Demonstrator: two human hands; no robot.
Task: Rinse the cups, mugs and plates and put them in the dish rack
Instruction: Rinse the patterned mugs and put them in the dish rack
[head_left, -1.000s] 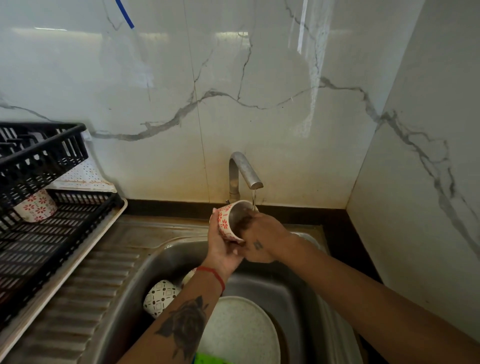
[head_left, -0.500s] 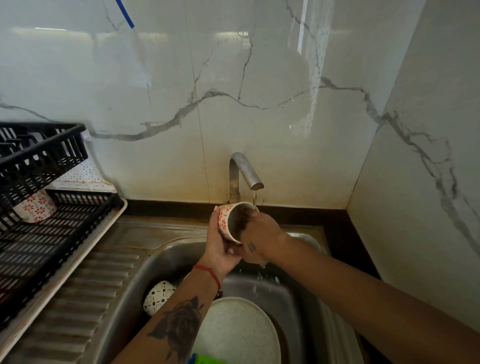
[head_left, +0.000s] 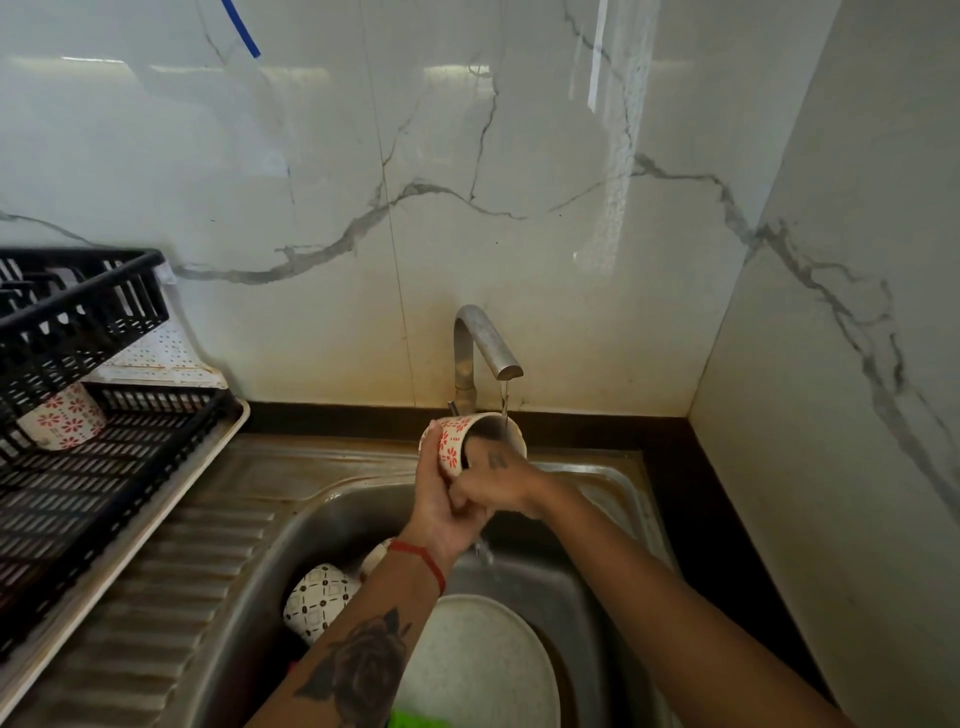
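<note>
Now, from left to right —
Dish rack (head_left: 78, 467): black plastic, two tiers, on a pale tray on the steel bench left of the sink; a red-flowered cup (head_left: 62, 418) lies on its side in the lower tier.
Sink (head_left: 311, 525): steel basin holding a white cup with a dark lattice pattern (head_left: 318, 603) and, right of it, a pale speckled plate (head_left: 483, 665), partly covered by the left forearm.
Left hand (head_left: 439, 506): raised over the basin, thumb and fingers wrapped round the outside of a red-flowered mug (head_left: 457, 441); a red string circles the wrist, a rose tattoo marks the forearm.
Mug: white with red flowers, tilted, its mouth turned to the right under the tap (head_left: 480, 343); a thin stream of water falls into it.
Right hand (head_left: 498, 483): pressed against the mug's mouth, fingers tucked inside where they cannot be seen, thumb beneath near the left palm.
Water: dripping from under the hands into the basin.
</note>
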